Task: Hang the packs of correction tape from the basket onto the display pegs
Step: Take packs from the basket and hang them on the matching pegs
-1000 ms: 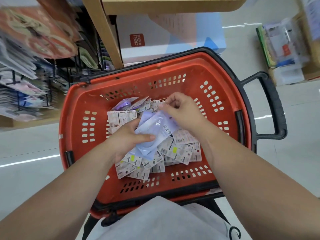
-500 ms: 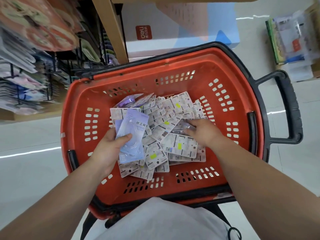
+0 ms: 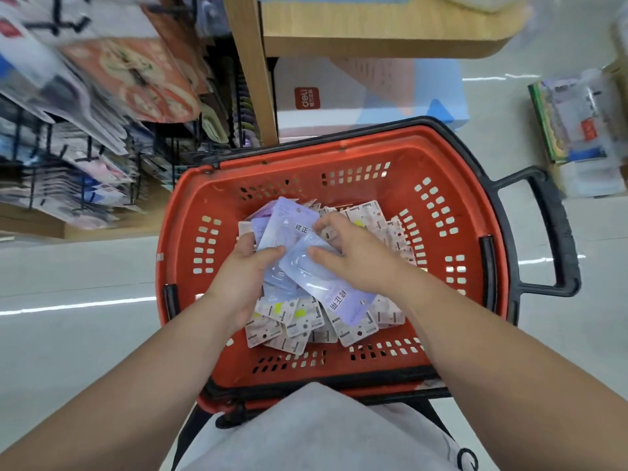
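**A:** What does the left hand (image 3: 243, 266) hold, and why that way?

**B:** It is clamped on a small stack of lilac packs (image 3: 289, 219), thumb on top and fingers beneath, just above the middle of the basket (image 3: 190, 205). Held flat and slightly fanned, the stack appears to serve as a collecting point. That way several packs could go to the pegs in one trip.

**A:** And the right hand (image 3: 353, 256)?

**B:** It pinches a single pack (image 3: 326, 283), thumb on its near face and fingers curled over the far edge. It lays this pack against the stack, so the two hands meet over the packs. The printed characters on it read upside down compared with the top pack of the stack. I judge it needs turning before the hang holes can line up.

**A:** Where is the rest of the stock?

**B:** A loose heap (image 3: 295, 321) lies on the basket floor, from the middle toward the near edge. Most of it lies with the white printed backs up. That is probably why each pack is picked out and faced by hand.

**A:** And the destination?

**B:** The pegs (image 3: 85, 154) stand beyond the basket's far-left corner, loaded with hanging goods. They are too blurred to tell which peg takes the correction tape. Neither hand is near them.
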{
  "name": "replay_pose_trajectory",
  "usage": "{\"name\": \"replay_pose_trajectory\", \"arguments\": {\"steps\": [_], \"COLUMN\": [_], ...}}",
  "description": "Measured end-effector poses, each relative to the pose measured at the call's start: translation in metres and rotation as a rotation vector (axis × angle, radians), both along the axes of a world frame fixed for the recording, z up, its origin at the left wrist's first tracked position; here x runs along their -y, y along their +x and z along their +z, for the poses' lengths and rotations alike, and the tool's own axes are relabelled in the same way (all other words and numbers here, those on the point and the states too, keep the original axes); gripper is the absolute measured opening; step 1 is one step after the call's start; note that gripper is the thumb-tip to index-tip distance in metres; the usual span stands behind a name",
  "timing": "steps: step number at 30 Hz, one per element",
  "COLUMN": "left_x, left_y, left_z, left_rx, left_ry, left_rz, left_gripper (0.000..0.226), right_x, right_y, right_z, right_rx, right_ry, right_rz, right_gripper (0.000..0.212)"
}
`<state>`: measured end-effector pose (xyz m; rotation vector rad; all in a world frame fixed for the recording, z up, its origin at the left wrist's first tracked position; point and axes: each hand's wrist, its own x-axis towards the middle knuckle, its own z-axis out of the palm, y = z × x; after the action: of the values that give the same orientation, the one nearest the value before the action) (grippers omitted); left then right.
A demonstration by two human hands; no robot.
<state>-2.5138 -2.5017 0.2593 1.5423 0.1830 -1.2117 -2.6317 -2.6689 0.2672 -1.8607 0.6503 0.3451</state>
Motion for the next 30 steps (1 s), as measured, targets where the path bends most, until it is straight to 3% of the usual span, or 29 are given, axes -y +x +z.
{"name": "replay_pose_trajectory", "arguments": {"steps": [6,9,11,13,15,17,19,21,23,26,28,30], "left_x": [-0.015,-0.023,-0.024,-0.022,-0.019,-0.016,-0.012,-0.009,-0.009,-0.013,-0.014,-0.012], "left_y": [-0.002,0.0,-0.002,-0.004,-0.005,-0.006,-0.01,-0.014,-0.016,-0.014,-0.012,-0.011], "left_z": [0.008,0.014,0.016,0.016,0.016,0.017,0.018,0.017,0.015,0.009,0.008,0.008], "left_rx": [-0.006,-0.003,-0.003,0.001,0.007,0.017,0.013,0.013,0.001,-0.015,-0.055,-0.073], "left_ry": [-0.018,-0.061,-0.066,-0.071,-0.09,-0.117,-0.144,-0.153,-0.132,-0.086,-0.081,-0.104], "left_rz": [0.031,-0.075,-0.212,-0.244,-0.136,0.005,0.102,0.159,0.161,-0.021,-0.145,-0.187], "left_gripper": [0.031,0.037,0.047,0.045,0.043,0.035,0.026,0.024,0.024,0.045,0.061,0.054], "right_x": [0.009,0.018,0.023,0.025,0.026,0.02,0.008,-0.012,-0.028,-0.035,-0.033,-0.033], "right_y": [0.001,0.0,0.003,0.01,0.014,0.013,0.009,0.004,-0.001,-0.001,0.002,0.003], "right_z": [0.015,0.024,0.031,0.037,0.037,0.031,0.025,0.022,0.015,0.004,0.001,0.001], "right_rx": [-0.019,-0.063,-0.116,-0.128,-0.073,-0.001,-0.002,-0.04,0.015,0.087,0.075,0.063], "right_ry": [0.197,0.326,0.303,0.167,-0.056,-0.142,0.07,0.416,0.579,0.549,0.461,0.423], "right_rz": [0.11,0.285,0.362,0.269,0.002,-0.308,-0.531,-0.636,-0.728,-0.885,-0.808,-0.628], "right_gripper": [0.037,0.036,0.036,0.047,0.057,0.068,0.068,0.048,0.044,0.058,0.056,0.046]}}
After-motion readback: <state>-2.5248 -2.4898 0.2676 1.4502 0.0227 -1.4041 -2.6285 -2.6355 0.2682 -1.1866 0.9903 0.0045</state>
